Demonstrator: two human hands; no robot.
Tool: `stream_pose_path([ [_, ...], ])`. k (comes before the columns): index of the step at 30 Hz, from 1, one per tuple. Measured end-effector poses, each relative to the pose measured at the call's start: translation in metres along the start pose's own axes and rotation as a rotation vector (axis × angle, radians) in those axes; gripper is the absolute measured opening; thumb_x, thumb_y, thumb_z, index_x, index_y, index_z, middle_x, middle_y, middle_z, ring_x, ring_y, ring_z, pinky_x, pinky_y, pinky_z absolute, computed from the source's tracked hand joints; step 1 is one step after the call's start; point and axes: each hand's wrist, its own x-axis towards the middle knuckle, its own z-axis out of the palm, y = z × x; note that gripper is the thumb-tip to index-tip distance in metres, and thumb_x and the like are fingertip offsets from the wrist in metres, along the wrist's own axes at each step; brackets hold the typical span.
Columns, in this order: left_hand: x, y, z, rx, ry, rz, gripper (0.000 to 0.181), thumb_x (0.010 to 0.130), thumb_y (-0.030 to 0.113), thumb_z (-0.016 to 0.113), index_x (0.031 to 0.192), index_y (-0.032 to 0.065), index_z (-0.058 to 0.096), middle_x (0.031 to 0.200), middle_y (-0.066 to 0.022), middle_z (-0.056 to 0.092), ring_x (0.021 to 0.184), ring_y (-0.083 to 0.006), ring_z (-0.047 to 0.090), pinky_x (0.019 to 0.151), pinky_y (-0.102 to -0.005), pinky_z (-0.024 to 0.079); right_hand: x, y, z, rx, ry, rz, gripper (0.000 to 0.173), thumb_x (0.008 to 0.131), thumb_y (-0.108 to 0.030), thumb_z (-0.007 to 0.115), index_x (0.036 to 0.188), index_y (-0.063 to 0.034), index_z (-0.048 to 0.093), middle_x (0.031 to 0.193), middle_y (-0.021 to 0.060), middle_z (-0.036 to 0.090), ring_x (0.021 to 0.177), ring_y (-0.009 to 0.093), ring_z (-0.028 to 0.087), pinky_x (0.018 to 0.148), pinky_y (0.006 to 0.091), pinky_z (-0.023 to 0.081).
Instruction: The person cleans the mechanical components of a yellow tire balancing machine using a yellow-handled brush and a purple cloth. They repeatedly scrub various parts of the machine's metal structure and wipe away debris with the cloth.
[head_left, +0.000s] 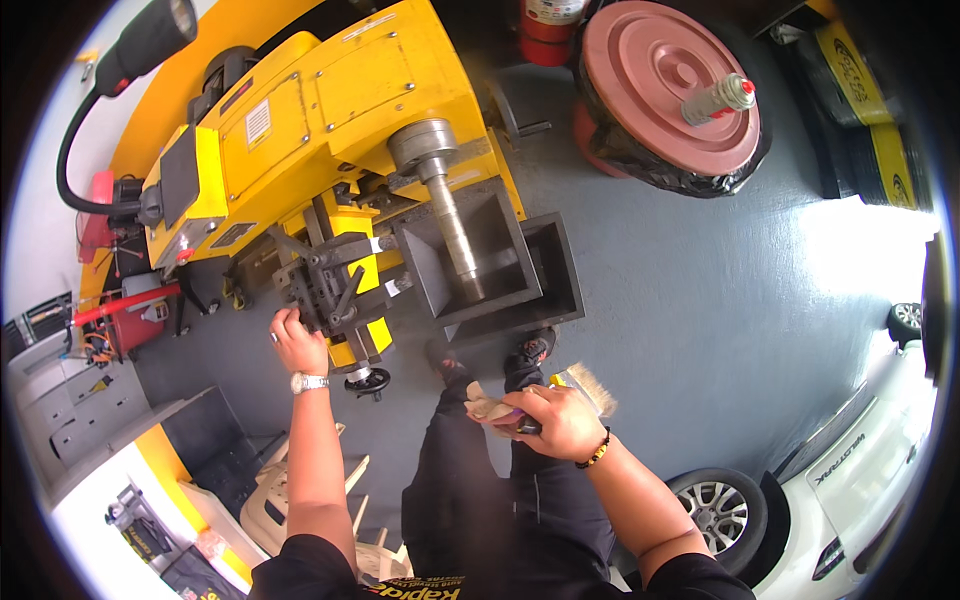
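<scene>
My left hand (298, 343) rests at the lower left edge of the dark metal tool post (307, 289) on a yellow brake lathe (360, 82); the finger ends are partly hidden, so its hold is unclear. In my right hand (559, 421) is a paint brush with pale bristles (587, 386), together with a crumpled beige cloth or paper (491, 409). That hand is over my legs, apart from the machine. A steel spindle shaft (454, 225) slants down from the lathe above a dark metal tray (510, 292). A small black handwheel (367, 382) sits below the slide.
A red lidded bin (637, 45) with a spray can (716, 101) on it stands at upper right. A white vehicle (847, 480) and wheel (716, 510) are lower right, a beige plastic chair (270, 499) lower left. A lamp on a flexible neck (67, 157) rises at left.
</scene>
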Motion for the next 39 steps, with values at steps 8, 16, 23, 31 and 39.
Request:
stream_pose_path([
  [8,-0.004,0.01,-0.014,-0.043,0.049,0.037,0.054,0.075,0.001,0.075,0.126,0.0068,0.058,0.129,-0.0145,0.054,0.122,-0.0395,0.054,0.106,-0.0525,0.044,0.038,-0.02,0.011,-0.013,-0.097,-0.029,0.042,0.075,-0.024,0.086,0.111,-0.0118,0.068,0.086,0.0078,0.07,0.071,0.03,0.07,0.063,0.04,0.055],
  [16,0.003,-0.005,-0.014,-0.147,-0.014,0.098,0.052,0.078,0.003,0.071,0.129,0.0067,0.059,0.125,-0.011,0.059,0.121,-0.0335,0.057,0.103,-0.0493,0.045,0.094,-0.04,0.031,-0.13,-0.174,-0.178,0.042,0.075,-0.023,0.084,0.112,-0.0112,0.068,0.085,0.0074,0.068,0.071,0.029,0.068,0.064,0.0397,0.054],
  [23,0.006,-0.012,-0.009,-0.205,0.069,0.131,0.056,0.07,0.0,0.074,0.124,0.0045,0.06,0.12,-0.0125,0.058,0.113,-0.0355,0.058,0.096,-0.0476,0.048,0.151,-0.072,0.056,-0.211,-0.135,-0.241,0.053,0.065,-0.016,0.084,0.114,-0.0101,0.066,0.09,0.0082,0.068,0.073,0.03,0.069,0.065,0.0409,0.055],
  [31,0.011,-0.013,-0.022,-0.284,0.001,0.163,0.046,0.076,0.008,0.076,0.12,0.0053,0.063,0.123,-0.0076,0.059,0.116,-0.0291,0.061,0.098,-0.0468,0.048,0.176,-0.084,0.105,-0.194,-0.254,-0.151,0.039,0.075,-0.022,0.081,0.11,-0.0115,0.067,0.091,0.0111,0.071,0.08,0.034,0.071,0.07,0.0445,0.058],
  [39,0.013,-0.019,-0.023,-0.684,-0.126,-0.084,0.032,0.087,0.016,0.078,0.113,0.0035,0.063,0.121,-0.0113,0.067,0.097,-0.0281,0.069,0.08,-0.0399,0.056,0.176,-0.063,0.186,-0.227,-0.372,0.38,0.04,0.09,-0.045,0.068,0.103,-0.0072,0.071,0.091,0.0216,0.074,0.088,0.042,0.072,0.078,0.0476,0.058],
])
